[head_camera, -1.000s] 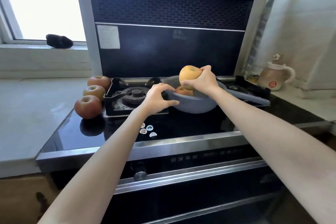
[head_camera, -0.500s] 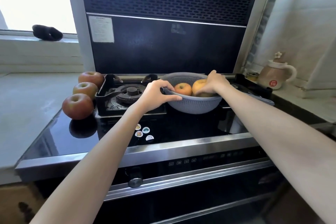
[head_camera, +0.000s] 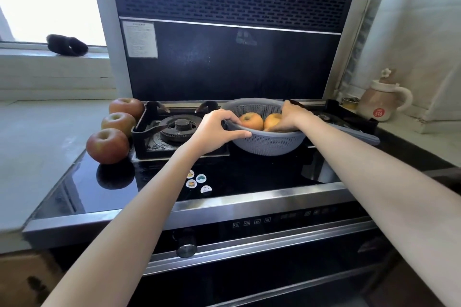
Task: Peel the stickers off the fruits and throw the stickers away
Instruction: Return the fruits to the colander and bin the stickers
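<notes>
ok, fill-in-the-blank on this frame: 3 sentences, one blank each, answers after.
1. The left hand grips the rim of the grey ____.
2. ____ apples stand in a row left of the burner.
3. The right hand reaches ____ the colander, among its fruit.

Missing words: colander; three; into

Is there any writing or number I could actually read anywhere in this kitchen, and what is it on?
"316": white digits on a red round label on the beige jug.
White notice on the hood panel: printed lines, too small to read.
Logo on the hood glass: blurred, unreadable.
Control panel icons: symbols only, illegible.
Four stickers on the stovetop: pictures, no legible words.
</notes>
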The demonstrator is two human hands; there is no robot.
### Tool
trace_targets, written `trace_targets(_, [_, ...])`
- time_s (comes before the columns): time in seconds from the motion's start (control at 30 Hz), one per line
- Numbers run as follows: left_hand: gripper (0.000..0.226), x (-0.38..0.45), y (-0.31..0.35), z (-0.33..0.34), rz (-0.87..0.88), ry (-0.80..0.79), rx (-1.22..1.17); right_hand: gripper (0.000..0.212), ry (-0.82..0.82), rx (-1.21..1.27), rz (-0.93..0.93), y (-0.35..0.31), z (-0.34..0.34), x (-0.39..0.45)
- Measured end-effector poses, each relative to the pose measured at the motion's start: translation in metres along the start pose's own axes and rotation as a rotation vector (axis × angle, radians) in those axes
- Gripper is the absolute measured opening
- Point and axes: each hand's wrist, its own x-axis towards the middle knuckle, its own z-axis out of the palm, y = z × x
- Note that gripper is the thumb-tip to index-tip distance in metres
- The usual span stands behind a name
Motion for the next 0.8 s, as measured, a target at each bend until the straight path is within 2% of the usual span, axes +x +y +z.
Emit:
trace_targets(0.07, [0.027, 0.0, 0.002, -0.001, -0.01, -0.01, 0.017, 0.065, 0.062, 0.062, -0.069, -0.002, -0.002, -0.004])
trace_targets(0.1, [0.029, -0.001, 0.004, -0.002, -0.012, -0.009, 0.019, 0.055, 0.136, 0.125, -0.107, -0.004, -0.003, -0.008])
trace_targets(0.2, [0.024, -0.005, 0.011, -0.006, -0.033, 0.028, -0.053, 0.037, 0.394, 0.318, -0.236, -0.02, -0.004, -0.022])
trace_targets(0.3, [0.013, -0.013, 0.017, -0.012, -0.08, 0.133, -0.072, 0.02, 0.451, 0.516, -0.36, -0.048, -0.007, -0.039])
trace_targets(0.5, [0.002, -0.034, 0.018, -0.044, -0.183, 0.337, -0.011, 0.023, 0.419, 0.646, -0.51, -0.102, 0.001, -0.072])
trace_targets(0.67, [0.01, -0.055, 0.025, -0.073, -0.23, 0.409, 0.007, 0.023, 0.361, 0.671, -0.585, -0.13, 0.008, -0.096])
trace_targets(0.8, [0.006, -0.07, 0.021, -0.092, -0.292, 0.46, 0.042, 0.019, 0.313, 0.663, -0.645, -0.15, 0.013, -0.11])
